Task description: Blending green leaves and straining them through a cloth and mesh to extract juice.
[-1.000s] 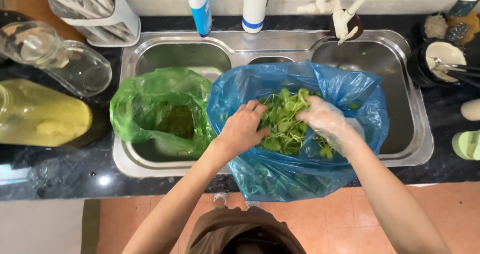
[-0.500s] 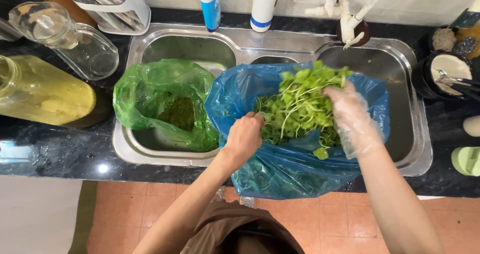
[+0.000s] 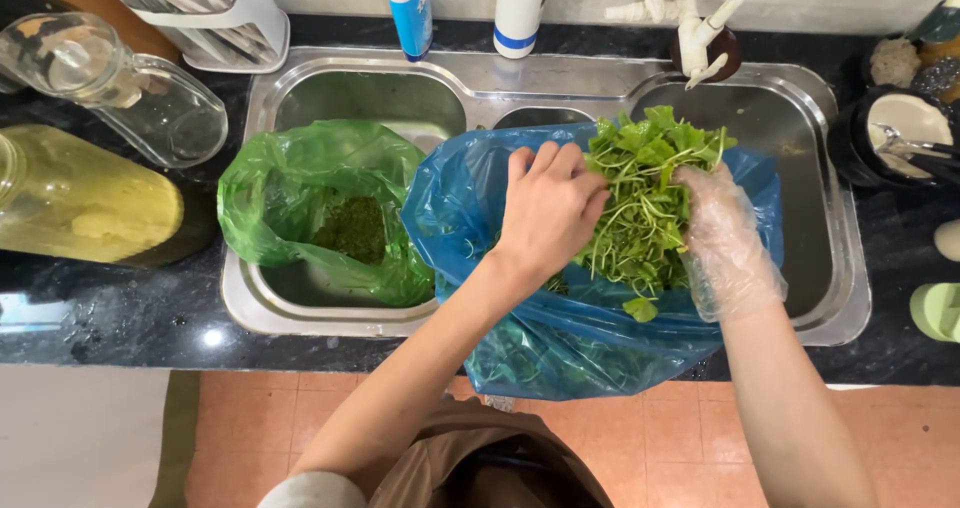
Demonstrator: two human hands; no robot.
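L hand (image 3: 548, 208) bare, no glove, no ring or watch visible; forearm bare up to approx. the elbow. R hand (image 3: 725, 233) wears a thin clear plastic glove, loose and crinkled, w/ the cuff ending just past the wrist at 6 o'clock of the hand; forearm beyond it bare. Pale grey-white sleeve edge shows on the L upper arm at frame bottom. Brown garment, apron-like w/ folds, covers the torso at 6 o'clock btwn the arms.
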